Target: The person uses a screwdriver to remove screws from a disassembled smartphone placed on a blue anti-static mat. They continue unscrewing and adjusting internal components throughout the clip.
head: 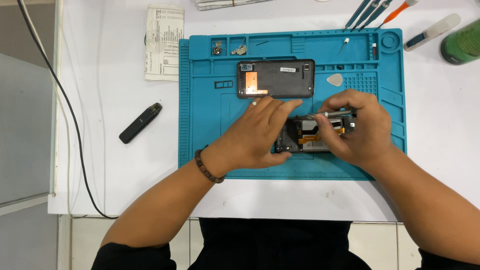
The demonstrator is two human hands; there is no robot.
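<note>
Your left hand (257,132) lies flat across the opened phone body (312,135) in the middle of the blue work mat (210,125), fingers spread and pressing down on its left end, thumb tucked along its near edge; a ring shows on one finger and a beaded bracelet (206,167) sits at your wrist. Your right hand (357,127) is curled over the phone body's right end, thumb and fingers pinched together around a slim metal-shafted tool (330,114) that lies nearly level across the top of the phone, its tip pointing left toward your left fingertips. Inside the phone body you can see an orange flex strip and dark parts, though your hands cover much of it. Just beyond your left fingers, the detached back cover (276,78) rests inner side up on the mat. A pale triangular pick (335,79) sits to its right, and small metal parts (229,49) lie in the mat's upper trays. Off the mat, a dark oblong device (140,123) lies on the white table (110,165) to your left, near a folded printed paper (164,42) and a black cable (65,110).
</note>
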